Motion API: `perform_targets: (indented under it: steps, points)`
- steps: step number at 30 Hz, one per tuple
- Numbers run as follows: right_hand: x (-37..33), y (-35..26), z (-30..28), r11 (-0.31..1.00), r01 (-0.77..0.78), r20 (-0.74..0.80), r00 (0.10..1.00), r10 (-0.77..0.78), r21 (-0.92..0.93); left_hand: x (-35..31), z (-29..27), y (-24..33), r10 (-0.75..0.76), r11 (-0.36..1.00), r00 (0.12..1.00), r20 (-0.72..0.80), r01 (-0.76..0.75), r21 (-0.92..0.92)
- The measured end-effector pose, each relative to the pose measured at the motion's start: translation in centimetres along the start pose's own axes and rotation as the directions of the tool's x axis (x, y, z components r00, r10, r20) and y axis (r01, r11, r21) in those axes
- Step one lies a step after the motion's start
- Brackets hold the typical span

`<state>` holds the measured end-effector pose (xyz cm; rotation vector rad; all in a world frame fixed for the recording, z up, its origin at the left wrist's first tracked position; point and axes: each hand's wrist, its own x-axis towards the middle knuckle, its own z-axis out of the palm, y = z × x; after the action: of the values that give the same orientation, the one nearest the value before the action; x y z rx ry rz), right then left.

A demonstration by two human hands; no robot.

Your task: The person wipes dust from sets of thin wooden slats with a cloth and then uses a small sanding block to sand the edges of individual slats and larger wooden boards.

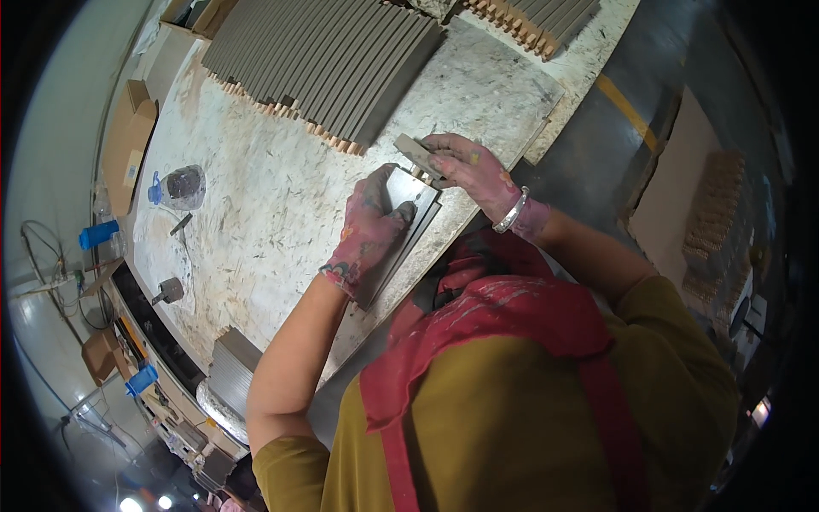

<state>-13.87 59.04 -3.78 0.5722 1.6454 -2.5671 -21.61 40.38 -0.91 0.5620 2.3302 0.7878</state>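
Note:
Both my hands wear stained pink gloves. My left hand (pixel 371 229) is wrapped over a flat, silvery rectangular metal piece (pixel 418 189), its thumb lying on the top face. The metal piece lies slanted near the table's front edge. My right hand (pixel 473 173), with a bracelet at the wrist, grips a small grey block (pixel 415 154) at the far end of the metal piece. Small light-coloured parts show between the block and the metal; how they join cannot be made out. Just beyond my hands stand rows of grey slabs (pixel 333 68) with orange-tan ends.
The stained white table (pixel 256 171) stretches leftward. On it are a dark-filled container (pixel 185 183), a small dark tool (pixel 169 292) and a stack of grey plates (pixel 235 367). An open cardboard box (pixel 128 154) stands at the left edge. More slabs (pixel 546 21) lie at the far right.

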Motion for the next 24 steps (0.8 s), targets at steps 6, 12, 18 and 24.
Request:
perform_targets:
  steps: [6,12,18,24]
  points:
    - [0.2,0.5,-0.7,0.994,0.062,0.060,0.997,-0.056,-0.094,1.0,0.7,-1.0,-0.035,0.997,0.999,-0.001,0.034,-0.073]
    - [0.1,0.5,-0.4,0.997,0.058,0.051,0.997,-0.055,-0.052,1.5,1.0,-1.7,-0.111,0.940,0.992,0.058,0.124,-0.317]
    - [0.1,1.2,-1.0,0.984,0.123,0.068,0.991,-0.115,-0.131,1.2,0.2,-3.4,0.052,0.929,0.986,0.156,0.010,-0.369]
    - [0.2,0.7,-0.9,0.999,0.021,0.050,0.999,-0.020,-0.025,0.5,1.6,-1.6,-0.095,0.775,0.995,-0.028,0.056,-0.630]
